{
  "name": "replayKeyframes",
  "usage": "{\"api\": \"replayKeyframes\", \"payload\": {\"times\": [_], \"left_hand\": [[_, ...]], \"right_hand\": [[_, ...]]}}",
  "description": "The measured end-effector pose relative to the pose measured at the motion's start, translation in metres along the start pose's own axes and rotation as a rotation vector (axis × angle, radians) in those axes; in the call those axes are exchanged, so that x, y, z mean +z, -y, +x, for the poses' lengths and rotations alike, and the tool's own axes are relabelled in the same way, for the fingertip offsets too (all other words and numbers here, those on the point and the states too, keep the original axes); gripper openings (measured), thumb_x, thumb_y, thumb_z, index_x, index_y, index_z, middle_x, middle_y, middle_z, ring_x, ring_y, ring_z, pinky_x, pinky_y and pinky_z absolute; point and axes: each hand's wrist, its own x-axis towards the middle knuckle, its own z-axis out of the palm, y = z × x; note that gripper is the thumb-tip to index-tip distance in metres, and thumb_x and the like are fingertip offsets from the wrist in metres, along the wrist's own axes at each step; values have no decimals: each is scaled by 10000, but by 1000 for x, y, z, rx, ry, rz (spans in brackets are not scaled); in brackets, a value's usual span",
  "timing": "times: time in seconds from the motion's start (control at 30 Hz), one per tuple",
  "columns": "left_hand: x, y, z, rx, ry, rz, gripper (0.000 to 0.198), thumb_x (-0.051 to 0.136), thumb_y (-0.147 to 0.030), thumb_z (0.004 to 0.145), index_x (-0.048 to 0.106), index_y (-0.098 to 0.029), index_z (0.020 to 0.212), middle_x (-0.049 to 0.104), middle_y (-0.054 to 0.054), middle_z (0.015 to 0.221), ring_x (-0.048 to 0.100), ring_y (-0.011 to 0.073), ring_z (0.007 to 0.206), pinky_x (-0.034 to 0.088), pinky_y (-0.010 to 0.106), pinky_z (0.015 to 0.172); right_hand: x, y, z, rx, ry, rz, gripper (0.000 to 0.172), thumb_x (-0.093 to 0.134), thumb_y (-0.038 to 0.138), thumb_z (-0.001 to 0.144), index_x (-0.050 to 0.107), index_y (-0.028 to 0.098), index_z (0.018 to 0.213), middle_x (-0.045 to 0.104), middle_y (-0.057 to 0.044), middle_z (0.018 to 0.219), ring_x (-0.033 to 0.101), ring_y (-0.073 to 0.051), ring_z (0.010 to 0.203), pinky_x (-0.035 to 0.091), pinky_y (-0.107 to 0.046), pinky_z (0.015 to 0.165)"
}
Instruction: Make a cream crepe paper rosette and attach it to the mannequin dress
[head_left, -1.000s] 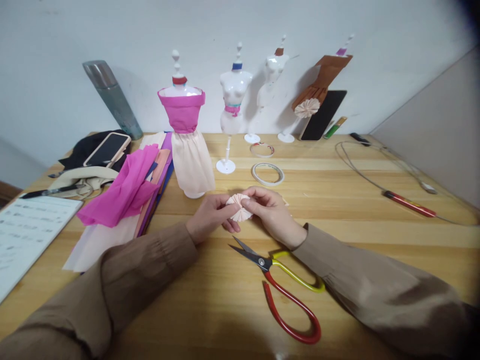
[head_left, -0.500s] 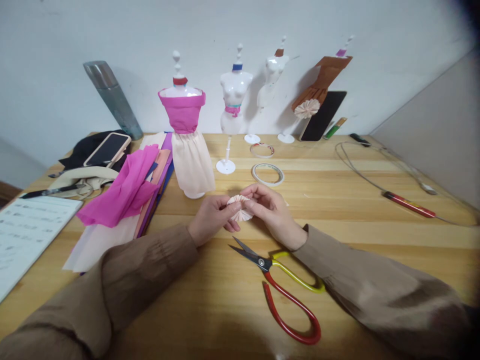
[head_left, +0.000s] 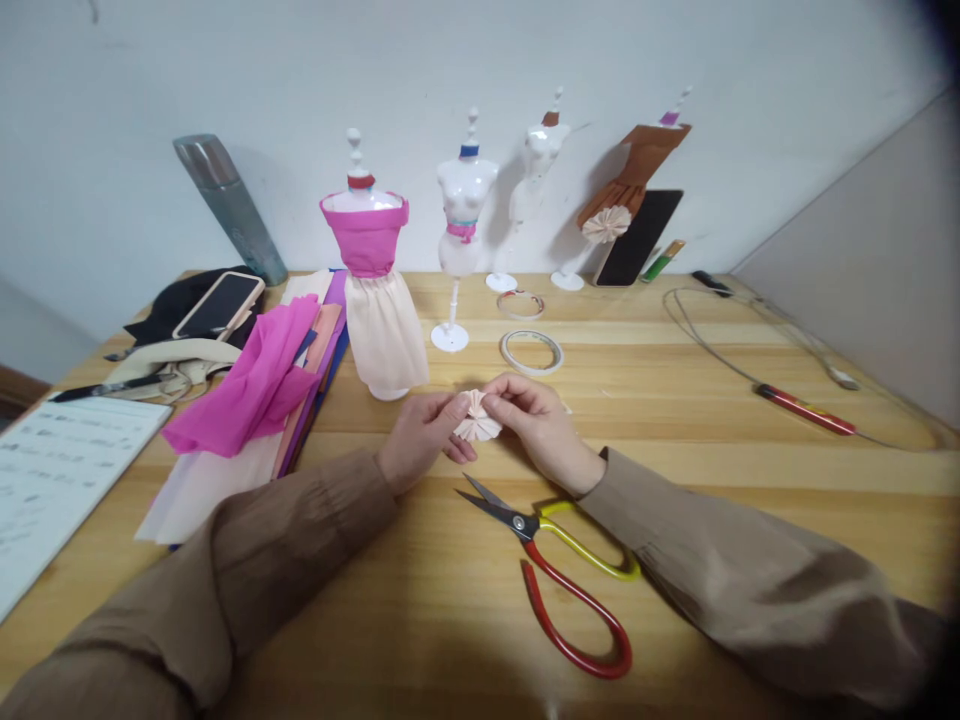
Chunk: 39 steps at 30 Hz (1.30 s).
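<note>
Over the middle of the wooden table, a small pale pink pleated rosette (head_left: 478, 418) is held between my two hands. My left hand (head_left: 422, 433) pinches its left edge, thumb on top. Its right edge is gripped by the thumb and fingers of my right hand (head_left: 537, 425). Below them lie scissors (head_left: 520, 522) with partly spread blades, one red handle and one yellow handle. Behind my left hand stands a small mannequin (head_left: 373, 230) in a pink top and a cream gathered skirt. A white tape roll (head_left: 532, 352) lies flat beyond my right hand.
Pink cloth (head_left: 255, 385) lies over folded fabrics at left, near a phone (head_left: 220, 306), a pen (head_left: 109, 386) and a written sheet (head_left: 71, 480). White mannequins (head_left: 466, 200) and one in a brown dress (head_left: 637, 170) stand at the back. A red tool with a cable (head_left: 804, 409) lies right.
Both hands still hold the rosette, which has turned slightly, with more of its pleated face showing between the thumbs. The whole view has shifted a little.
</note>
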Motion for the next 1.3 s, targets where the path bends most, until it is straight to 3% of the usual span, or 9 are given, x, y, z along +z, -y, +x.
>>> {"api": "replayKeyframes", "payload": {"times": [0.17, 0.33, 0.47, 0.8, 1.13, 1.3], "left_hand": [[-3, 3, 3, 1, -54, -79, 516, 543, -614, 792, 636, -106, 814, 668, 60, 654, 648, 147, 476, 519, 219, 429], [-3, -1, 3, 31, -37, -65, 411, 676, -502, 730, 643, -106, 836, 668, 38, 647, 643, 130, 489, 523, 207, 450], [-1, 1, 4, 49, -64, -9, 335, 691, -434, 721, 618, -109, 755, 646, 19, 594, 624, 116, 456, 490, 185, 418], [-1, 2, 1, 87, -55, 12, 203, 709, -306, 675, 630, -120, 680, 645, -2, 575, 605, 95, 492, 502, 184, 467], [-7, -2, -1, 132, -81, -30, 268, 709, -380, 703, 656, -119, 728, 660, 4, 572, 595, 85, 472, 475, 174, 453], [-5, -2, -2, 159, -82, 36, 238, 714, -353, 699, 635, -129, 680, 634, -13, 544, 576, 77, 473, 486, 177, 474]], "right_hand": [[2, -2, 4, 9, 11, 35, 320, 736, 477, 690, 599, 190, 721, 571, 20, 619, 474, -113, 554, 383, -264, 543], [2, 1, 7, -20, 51, 12, 311, 726, 461, 703, 599, 180, 740, 580, 21, 636, 495, -109, 567, 398, -260, 562], [3, 7, 9, -50, 119, -136, 319, 692, 465, 729, 575, 168, 720, 563, 17, 622, 495, -108, 557, 392, -257, 544], [4, 25, 16, -42, 140, -503, 258, 639, 344, 724, 492, 174, 597, 462, 43, 522, 409, -82, 498, 284, -211, 454], [3, 27, 11, -81, 158, -318, 225, 648, 373, 742, 554, 170, 716, 541, 16, 629, 480, -107, 560, 380, -237, 511], [2, 21, 7, -134, 148, -372, 177, 624, 340, 759, 605, 164, 743, 562, 5, 627, 505, -122, 569, 398, -255, 531]]}}
